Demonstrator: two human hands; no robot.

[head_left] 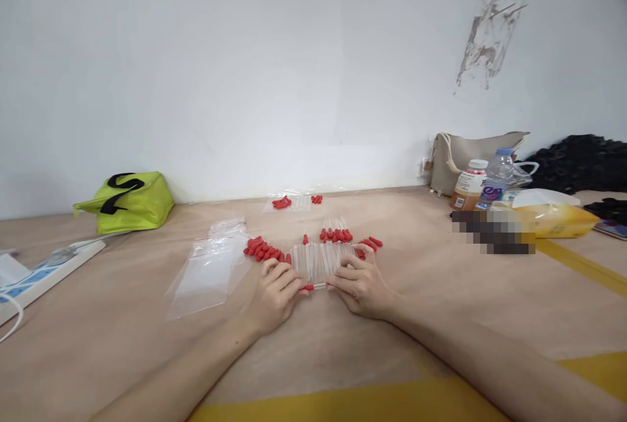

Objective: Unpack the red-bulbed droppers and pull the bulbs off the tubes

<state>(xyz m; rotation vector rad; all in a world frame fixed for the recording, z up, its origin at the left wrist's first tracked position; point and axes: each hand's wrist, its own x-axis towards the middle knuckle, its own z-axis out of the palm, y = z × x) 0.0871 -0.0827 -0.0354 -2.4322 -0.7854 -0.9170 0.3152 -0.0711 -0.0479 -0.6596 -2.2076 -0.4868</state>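
Between my hands lies a thin clear dropper tube (320,286) with a red rubber bulb (308,287) on its left end. My left hand (277,292) pinches the bulb, and the fingers of my right hand (361,281) close on the tube's other end. Just beyond is a row of loose clear tubes (313,262) lying side by side. A heap of red bulbs (264,249) sits past my left hand; a few more bulbs (375,242) lie beyond my right. Behind the row, several tubes with red bulbs fitted (336,234) point toward the wall.
Clear plastic bags (203,278) lie flat on the left. Near the wall rests a bag with red bulbs (281,202). A lime-green bag (134,203) and a power strip (44,278) are far left; bottles (470,183), a yellow pack (558,216) and a beige bag (443,170) stand right.
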